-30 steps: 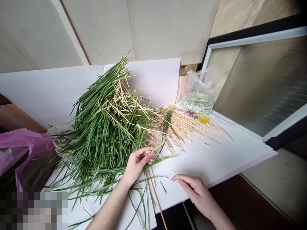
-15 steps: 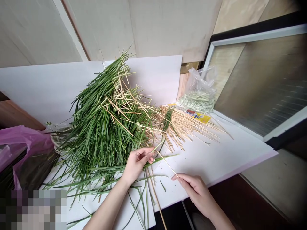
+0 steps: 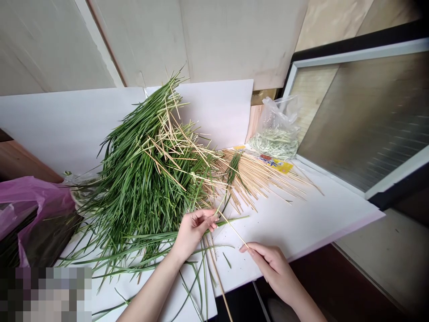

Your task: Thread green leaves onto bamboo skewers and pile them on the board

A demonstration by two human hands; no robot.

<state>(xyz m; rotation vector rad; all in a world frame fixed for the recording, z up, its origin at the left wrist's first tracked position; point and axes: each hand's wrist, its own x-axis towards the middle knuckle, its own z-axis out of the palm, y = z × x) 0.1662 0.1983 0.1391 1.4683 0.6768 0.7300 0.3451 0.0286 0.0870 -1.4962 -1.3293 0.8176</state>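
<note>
My left hand (image 3: 197, 227) pinches a thin green chive stalk (image 3: 220, 205) between thumb and fingers, at the front edge of the heap. In my right hand (image 3: 271, 261) is a bamboo skewer (image 3: 236, 231), gripped near its lower end. The skewer slants up to the left, and its far tip meets the chive at my left fingertips. Whether the tip has pierced the stalk, I cannot tell. A large pile of green chives (image 3: 134, 188) lies left of and behind my left hand, with pale skewers (image 3: 174, 134) scattered on top.
Many loose skewers (image 3: 259, 176) fan out behind my hands, a small chive bundle (image 3: 233, 167) on them. A clear bag (image 3: 276, 138) of pale green shreds stands at the back right, near a yellow wrapper (image 3: 282, 165). A purple bag (image 3: 43, 197) sits left. The white tabletop (image 3: 321, 228) ends at front right.
The chive stalk in my left fingers has tilted more upright, and my left hand has shifted very slightly. My right hand and the skewer are almost where they were.
</note>
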